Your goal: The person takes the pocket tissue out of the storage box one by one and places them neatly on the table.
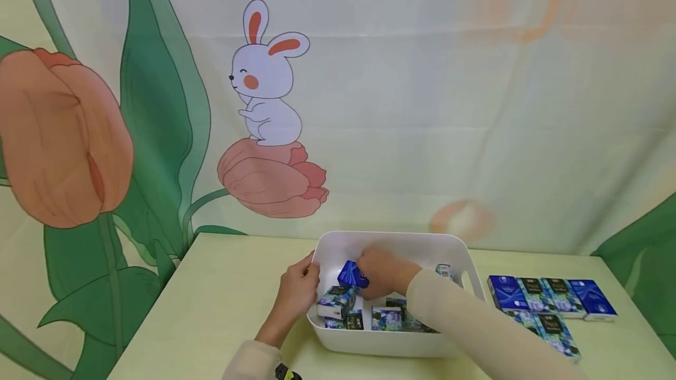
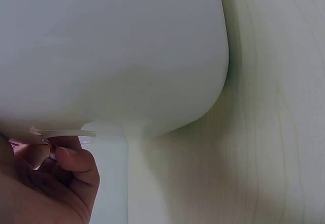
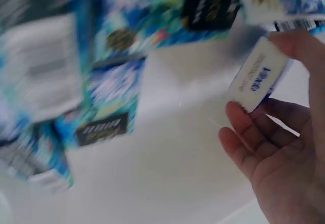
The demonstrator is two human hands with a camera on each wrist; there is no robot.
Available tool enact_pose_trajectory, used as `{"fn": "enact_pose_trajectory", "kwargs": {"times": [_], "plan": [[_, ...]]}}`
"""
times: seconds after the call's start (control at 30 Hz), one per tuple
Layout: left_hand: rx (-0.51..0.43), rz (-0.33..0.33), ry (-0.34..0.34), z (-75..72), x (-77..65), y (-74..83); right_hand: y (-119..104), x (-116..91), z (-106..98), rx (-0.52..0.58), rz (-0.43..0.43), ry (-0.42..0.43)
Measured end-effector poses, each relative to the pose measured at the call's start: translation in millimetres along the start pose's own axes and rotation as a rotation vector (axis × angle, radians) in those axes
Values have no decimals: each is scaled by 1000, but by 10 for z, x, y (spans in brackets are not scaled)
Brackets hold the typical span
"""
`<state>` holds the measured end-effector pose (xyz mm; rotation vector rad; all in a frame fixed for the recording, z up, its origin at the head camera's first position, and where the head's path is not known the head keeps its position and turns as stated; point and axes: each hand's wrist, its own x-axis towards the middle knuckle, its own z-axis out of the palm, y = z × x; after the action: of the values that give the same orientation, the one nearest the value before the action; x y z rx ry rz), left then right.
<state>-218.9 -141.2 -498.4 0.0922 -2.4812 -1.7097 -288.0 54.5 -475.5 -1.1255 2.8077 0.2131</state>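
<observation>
A white plastic bin (image 1: 391, 342) stands on the table, with several small floral tissue packs (image 1: 387, 318) inside. My left hand (image 1: 297, 286) grips the bin's left side. In the left wrist view, its fingers (image 2: 76, 159) curl in at the handle hole under the rim. Down inside the bin, my right hand (image 1: 384, 271) pinches a blue tissue pack (image 1: 351, 275) between thumb and fingers. From the right wrist, the white end of that pack (image 3: 260, 76) shows blue lettering, and the floral packs (image 3: 114, 97) lie off to the left.
To the right of the bin, blue and floral packs (image 1: 536, 296) lie side by side in a row, with more floral packs (image 1: 554, 333) in front. The pale table (image 1: 211, 286) meets a printed cloth backdrop (image 1: 391, 104) with a rabbit and tulips.
</observation>
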Motion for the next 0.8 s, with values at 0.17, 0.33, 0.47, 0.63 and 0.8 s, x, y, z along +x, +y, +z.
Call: {"fn": "enact_pose_trajectory", "kwargs": {"times": [0.17,0.33,0.47,0.63,0.8], "plan": [[6,-16,-3,-10,-8,0,100,-192,-136,66,54,19],[6,-16,1,-4,-4,-14,173,-460,-241,121,72,72],[15,-17,1,16,15,-22,239,-699,-340,178,102,129],[17,-26,0,36,30,-12,336,-1000,-452,256,166,183],[11,-23,-9,56,23,-12,495,-1283,-380,309,198,263]]}}
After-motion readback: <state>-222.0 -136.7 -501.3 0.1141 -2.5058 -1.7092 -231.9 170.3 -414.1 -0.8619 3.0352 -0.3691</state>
